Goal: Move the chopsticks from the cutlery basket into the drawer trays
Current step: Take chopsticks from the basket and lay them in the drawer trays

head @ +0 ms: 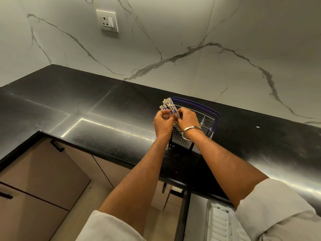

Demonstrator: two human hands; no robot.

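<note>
Wall: white marble-look wall (173, 40) with grey veins fills the upper half of the frame.
Counter: black speckled stone counter (86, 110) runs as a band from the left edge to the right edge, turning a corner at the left.
Cabinets: brown flat-front cabinets (43, 171) with dark handles sit under the counter at lower left.
My arms: both bare forearms reach up from the bottom centre, with rolled pale sleeves (278, 211) at the bottom edge.
Drawer tray: a pale ribbed plastic drawer tray (220, 225) shows at the bottom right, below the counter edge and partly hidden by my right sleeve.
Basket: grey slotted plastic cutlery basket with a purple handle (206, 117) stands on the counter right of centre, just behind my hands.
Socket: white wall socket with a switch (107, 20) sits upper left of centre.
My right hand (186, 119): closed around the bundle from the right, fingers curled on it; a silver metal bangle (191, 130) circles the wrist.
My left hand (163, 123): closed on the same bundle from the left, fingertips pinching it.
Chopsticks: a bundle of white chopsticks with blue patterned tops (168, 106) stands upright between both hands at the basket's left end; their lower ends are hidden, so I cannot tell if they are clear of the basket.
</note>
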